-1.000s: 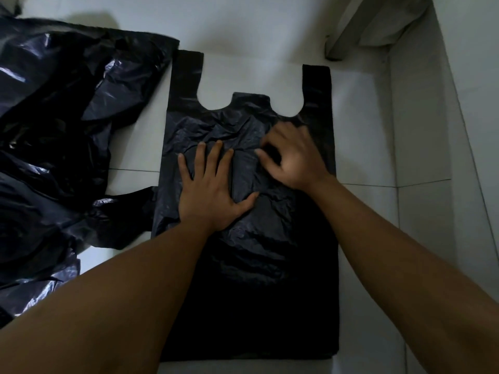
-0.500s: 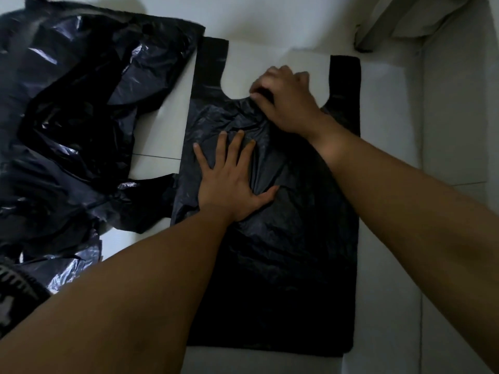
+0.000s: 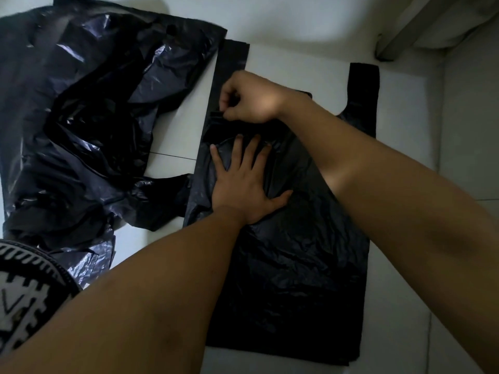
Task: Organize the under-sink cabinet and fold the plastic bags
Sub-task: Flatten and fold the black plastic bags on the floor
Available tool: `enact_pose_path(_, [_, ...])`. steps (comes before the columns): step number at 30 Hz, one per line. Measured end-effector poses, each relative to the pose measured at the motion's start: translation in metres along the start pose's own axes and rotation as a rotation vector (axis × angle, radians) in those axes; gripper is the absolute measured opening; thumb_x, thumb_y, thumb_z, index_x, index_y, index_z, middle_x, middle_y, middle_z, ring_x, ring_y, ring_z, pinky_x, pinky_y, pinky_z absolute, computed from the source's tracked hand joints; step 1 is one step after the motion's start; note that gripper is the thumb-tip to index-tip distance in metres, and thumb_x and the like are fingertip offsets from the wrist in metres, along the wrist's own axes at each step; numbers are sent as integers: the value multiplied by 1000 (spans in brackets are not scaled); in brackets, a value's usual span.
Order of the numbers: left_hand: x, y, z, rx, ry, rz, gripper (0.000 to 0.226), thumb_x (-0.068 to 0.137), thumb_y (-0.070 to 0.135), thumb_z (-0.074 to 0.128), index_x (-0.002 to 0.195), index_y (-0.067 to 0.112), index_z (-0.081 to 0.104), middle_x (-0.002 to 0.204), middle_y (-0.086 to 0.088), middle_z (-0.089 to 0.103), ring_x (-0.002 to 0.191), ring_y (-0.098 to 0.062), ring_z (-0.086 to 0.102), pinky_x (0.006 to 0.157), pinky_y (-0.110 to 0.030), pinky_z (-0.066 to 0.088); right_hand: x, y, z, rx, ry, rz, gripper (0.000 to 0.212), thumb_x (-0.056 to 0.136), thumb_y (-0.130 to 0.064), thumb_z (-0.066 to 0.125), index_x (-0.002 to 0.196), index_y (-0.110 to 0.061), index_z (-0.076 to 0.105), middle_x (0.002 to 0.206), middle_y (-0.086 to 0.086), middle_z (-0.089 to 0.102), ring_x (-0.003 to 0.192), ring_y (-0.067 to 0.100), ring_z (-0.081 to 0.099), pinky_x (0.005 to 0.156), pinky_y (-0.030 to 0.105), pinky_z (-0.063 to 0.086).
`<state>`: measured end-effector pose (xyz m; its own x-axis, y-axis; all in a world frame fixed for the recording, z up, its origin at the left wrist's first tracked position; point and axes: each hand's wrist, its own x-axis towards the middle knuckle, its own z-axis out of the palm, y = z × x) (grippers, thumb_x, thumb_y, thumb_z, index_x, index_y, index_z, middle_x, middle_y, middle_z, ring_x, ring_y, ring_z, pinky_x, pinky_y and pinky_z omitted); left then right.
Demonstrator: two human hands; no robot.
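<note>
Fingers (image 3: 229,101) of right hand (image 3: 252,99) on black bag (image 3: 297,252) edge (white floor (image 3: 186,128) beside)

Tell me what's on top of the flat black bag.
On the black bag, the left hand lies flat; the right hand pinches its upper edge. Plastic beneath them is covered.

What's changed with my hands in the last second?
The right hand slid from the middle of the bag up and leftward to the base of its left handle, where its fingers now pinch the plastic. The left hand stayed flat on the bag; the pile stayed put.
</note>
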<state>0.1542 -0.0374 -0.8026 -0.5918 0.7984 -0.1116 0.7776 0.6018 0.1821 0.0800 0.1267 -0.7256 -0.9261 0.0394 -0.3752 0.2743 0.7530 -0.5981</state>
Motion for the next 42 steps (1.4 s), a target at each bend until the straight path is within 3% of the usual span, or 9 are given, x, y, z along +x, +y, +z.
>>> enact_pose_path(4, [0, -1, 1, -5, 4, 7, 104, 77, 91, 29, 154, 21, 31, 163, -5, 25, 153, -34, 10, 111, -77, 2, -6, -13, -20, 133, -135, 48, 10, 80, -29, 68, 81, -19, 70, 78, -7, 69, 69, 5, 59, 66, 25, 47])
enact_pose_path(9, [-1, 0, 1, -29, 2, -3, 102, 77, 92, 30, 153, 23, 32, 159, -5, 33, 144, -33, 31, 111, -78, 2, -5, -17, -21, 352, -344, 116, 11, 94, -11, 61, 105, -14, 60, 93, 9, 77, 83, 24, 75, 71, 38, 57])
enact_pose_path(13, [-2, -1, 1, -69, 8, -21, 102, 77, 91, 31, 155, 26, 28, 156, -4, 41, 133, -31, 49, 111, -77, 1, 0, -18, -15, -207, -392, 73, 53, 80, -26, 81, 128, -30, 59, 105, -7, 65, 86, 19, 70, 76, 37, 61])
enact_pose_path(15, [-3, -1, 1, -81, -2, -16, 102, 78, 91, 30, 156, 27, 24, 158, -2, 38, 133, -32, 51, 112, -76, 0, -1, -20, -9, -352, -399, 59, 56, 75, -33, 84, 127, -30, 64, 96, -15, 58, 88, 15, 63, 78, 31, 55])
enact_pose_path(20, [-4, 0, 3, -74, 5, -5, 101, 79, 90, 30, 157, 26, 24, 165, -3, 21, 139, -33, 41, 111, -78, 6, -5, -17, -13, -288, -274, 33, 17, 79, -25, 79, 95, -26, 74, 89, -12, 67, 80, 9, 61, 65, 24, 48])
enact_pose_path(27, [-1, -1, 2, 4, 26, 14, 103, 78, 91, 29, 155, 23, 31, 168, -3, 11, 154, -33, 7, 108, -79, 1, 11, -10, -32, 435, 47, 125, 10, 89, -21, 66, 92, -29, 61, 91, -5, 62, 78, 11, 57, 64, 24, 46])
enact_pose_path(31, [-1, 0, 1, 17, 19, 1, 104, 77, 92, 27, 156, 24, 29, 168, -3, 10, 155, -32, 5, 109, -78, 1, 29, -5, -33, 720, 341, 106, 24, 85, -6, 71, 98, -20, 57, 115, 16, 65, 95, 25, 64, 74, 30, 55])
enact_pose_path(37, [-2, 0, 2, 12, 6, -12, 105, 76, 93, 24, 156, 25, 26, 169, -5, 9, 155, -31, 4, 109, -78, 0, 58, 12, -43, 255, 417, 142, 48, 93, -24, 67, 138, -24, 51, 145, -2, 44, 133, 14, 45, 115, 28, 32])
enact_pose_path(42, [-1, -1, 2, 6, 9, -6, 106, 77, 93, 25, 157, 23, 26, 169, -6, 9, 155, -32, 3, 109, -78, 0, 7, 31, -27, -9, 697, 82, 35, 95, -32, 53, 129, -27, 57, 128, -2, 53, 120, 15, 52, 100, 42, 35])
